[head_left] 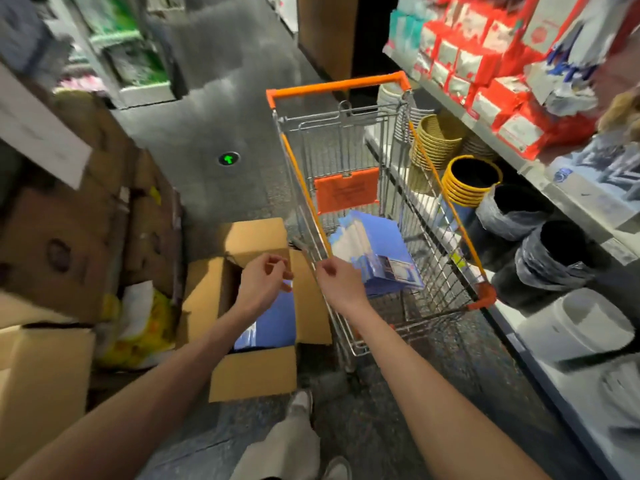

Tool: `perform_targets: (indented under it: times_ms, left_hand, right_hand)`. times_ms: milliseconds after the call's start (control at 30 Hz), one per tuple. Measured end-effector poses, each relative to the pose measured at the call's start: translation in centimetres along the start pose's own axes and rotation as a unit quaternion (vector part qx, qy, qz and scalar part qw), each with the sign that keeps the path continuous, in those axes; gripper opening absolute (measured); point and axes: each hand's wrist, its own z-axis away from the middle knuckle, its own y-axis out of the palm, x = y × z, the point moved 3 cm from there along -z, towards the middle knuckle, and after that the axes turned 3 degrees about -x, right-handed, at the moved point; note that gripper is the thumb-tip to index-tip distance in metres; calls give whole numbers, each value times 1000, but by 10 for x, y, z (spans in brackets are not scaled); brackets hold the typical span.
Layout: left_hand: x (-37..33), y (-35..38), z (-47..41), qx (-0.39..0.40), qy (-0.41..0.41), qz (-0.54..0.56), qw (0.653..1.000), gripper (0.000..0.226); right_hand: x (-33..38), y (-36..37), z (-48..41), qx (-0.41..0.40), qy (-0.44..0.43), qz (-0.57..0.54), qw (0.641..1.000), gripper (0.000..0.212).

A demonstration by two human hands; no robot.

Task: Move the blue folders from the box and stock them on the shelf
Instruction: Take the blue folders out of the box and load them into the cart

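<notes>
While blue folders [268, 327] lay half-hidden in the open box [254, 372] beside the cart [332, 85], the left hand [263, 282] hovered, fingers loosely curled, empty; whether the right hand [337, 280] gripped its rim was unclear.

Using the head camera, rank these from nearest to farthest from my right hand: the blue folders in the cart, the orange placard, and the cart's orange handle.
From the right hand:
1. The blue folders, in the cart, just beside the hand.
2. The orange placard, midway along the cart.
3. The orange handle, at the cart's far end.
</notes>
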Motion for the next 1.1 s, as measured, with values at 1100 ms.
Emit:
perform_targets:
  times_ms: [1100]
  left_hand:
    - [351,-83,-212,82,-332,33,939,33]
  right_hand:
    - [-97,349,-198,170,265,135,940,28]
